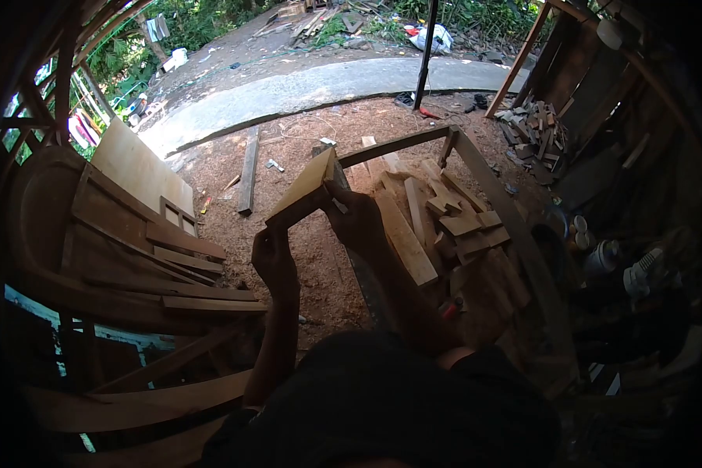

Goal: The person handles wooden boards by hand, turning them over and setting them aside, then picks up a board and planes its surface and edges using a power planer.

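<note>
Looking out over brown, sawdust-strewn ground first, then down to a dark, open wooden frame, its bars set around loose, pale wooden planks, probably so as to hold them loosely gathered in one place. Seeing brown wooden boards at the left, stacked close together, perhaps to save floor space, and a long, dark wooden beam lying on the ground beyond, pointing away from the body. Coming next to the pale wooden board with a shaded edge, raised in front of the body, near the frame's far left corner in this view and well above the ground. Running its long axis slantwise, from near left to far right, with the pale face turned up to the daylight and the darker long edge turned back towards the body. Clamped at the near left end by the left hand, fingertips closed on the lower corner; clamped at the opposite end by the right hand, thumb and fingers pinching the edge. Held so at both ends, apparently to steady the tilt and leave the middle of the face uncovered. Impossible to tell from here about any contact with the frame behind. Smallest, near the planks: a red object, too dim to identify.
</note>
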`<state>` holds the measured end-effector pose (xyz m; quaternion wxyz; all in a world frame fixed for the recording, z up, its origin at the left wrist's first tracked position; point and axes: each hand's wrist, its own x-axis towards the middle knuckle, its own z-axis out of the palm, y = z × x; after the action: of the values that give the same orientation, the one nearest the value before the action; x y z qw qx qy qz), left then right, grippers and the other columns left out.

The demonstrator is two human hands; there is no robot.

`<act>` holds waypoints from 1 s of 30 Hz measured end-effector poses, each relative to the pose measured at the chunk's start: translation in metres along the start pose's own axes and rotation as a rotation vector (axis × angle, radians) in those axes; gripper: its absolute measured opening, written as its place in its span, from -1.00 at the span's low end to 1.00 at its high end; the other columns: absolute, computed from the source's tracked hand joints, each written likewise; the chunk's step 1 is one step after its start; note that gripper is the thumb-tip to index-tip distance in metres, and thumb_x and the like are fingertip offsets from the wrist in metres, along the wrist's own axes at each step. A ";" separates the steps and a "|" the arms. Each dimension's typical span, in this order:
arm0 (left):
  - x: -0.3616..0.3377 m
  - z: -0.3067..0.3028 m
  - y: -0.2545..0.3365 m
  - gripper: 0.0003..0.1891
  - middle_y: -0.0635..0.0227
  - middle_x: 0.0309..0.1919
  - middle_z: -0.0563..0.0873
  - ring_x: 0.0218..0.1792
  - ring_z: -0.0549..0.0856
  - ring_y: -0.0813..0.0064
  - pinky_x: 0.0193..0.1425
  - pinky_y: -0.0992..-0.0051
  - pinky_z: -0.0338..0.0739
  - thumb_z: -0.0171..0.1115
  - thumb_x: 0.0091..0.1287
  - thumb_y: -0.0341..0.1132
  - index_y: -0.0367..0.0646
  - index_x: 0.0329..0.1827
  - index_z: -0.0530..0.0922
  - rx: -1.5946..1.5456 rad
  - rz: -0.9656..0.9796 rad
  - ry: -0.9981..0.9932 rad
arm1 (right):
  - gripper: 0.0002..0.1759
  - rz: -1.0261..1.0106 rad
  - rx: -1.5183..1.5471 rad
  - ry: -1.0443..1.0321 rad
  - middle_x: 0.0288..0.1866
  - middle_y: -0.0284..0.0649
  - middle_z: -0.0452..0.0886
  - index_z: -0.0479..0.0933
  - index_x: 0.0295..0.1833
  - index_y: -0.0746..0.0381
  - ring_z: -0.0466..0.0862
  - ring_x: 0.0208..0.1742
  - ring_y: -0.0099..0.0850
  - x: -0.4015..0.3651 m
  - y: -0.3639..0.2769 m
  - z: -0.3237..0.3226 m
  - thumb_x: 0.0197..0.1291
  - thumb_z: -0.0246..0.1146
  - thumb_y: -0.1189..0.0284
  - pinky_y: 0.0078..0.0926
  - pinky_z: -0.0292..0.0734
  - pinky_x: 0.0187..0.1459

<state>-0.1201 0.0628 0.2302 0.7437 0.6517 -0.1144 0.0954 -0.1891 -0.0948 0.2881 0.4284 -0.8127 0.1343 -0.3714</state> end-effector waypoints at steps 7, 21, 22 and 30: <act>-0.007 0.006 0.003 -0.67 0.44 -0.29 0.69 -0.25 0.57 0.70 -0.16 0.57 0.49 0.40 0.58 -0.19 -0.38 -0.03 0.68 -0.059 -0.003 -0.012 | -0.54 0.093 0.072 -0.062 0.14 0.16 0.77 0.67 0.32 0.33 0.79 0.23 -0.05 -0.001 -0.011 -0.014 0.45 0.39 0.27 -0.21 0.71 0.16; -0.019 0.014 0.008 -0.72 0.48 -0.33 0.67 -0.30 0.56 0.72 -0.25 0.58 0.44 0.44 0.54 -0.26 -0.37 -0.04 0.67 -0.045 -0.038 -0.095 | -0.57 0.051 0.081 -0.022 -0.04 -0.03 0.87 0.66 0.38 0.24 0.81 0.00 -0.52 -0.008 0.021 -0.022 0.56 0.31 0.26 -0.42 0.64 -0.06; -0.020 0.015 0.008 -0.73 0.48 -0.33 0.67 -0.30 0.55 0.72 -0.24 0.58 0.45 0.45 0.54 -0.28 -0.36 -0.03 0.67 -0.038 -0.057 -0.104 | -0.59 0.045 0.109 -0.012 0.01 -0.08 0.88 0.66 0.39 0.25 0.80 0.01 -0.53 -0.009 0.025 -0.022 0.56 0.30 0.32 -0.43 0.63 -0.05; -0.030 0.020 0.007 -0.71 0.37 -0.20 0.78 -0.17 0.67 0.69 -0.05 0.62 0.56 0.50 0.49 -0.30 -0.39 0.00 0.67 -0.050 -0.062 -0.196 | -0.58 0.185 0.179 -0.020 -0.05 0.14 0.82 0.68 0.35 0.22 0.87 0.05 -0.25 -0.016 0.017 -0.043 0.52 0.29 0.27 -0.31 0.68 0.00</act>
<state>-0.1514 0.0439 0.2310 0.7475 0.6425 -0.1688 0.0050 -0.2294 -0.1218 0.2823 0.5329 -0.7591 0.1709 -0.3327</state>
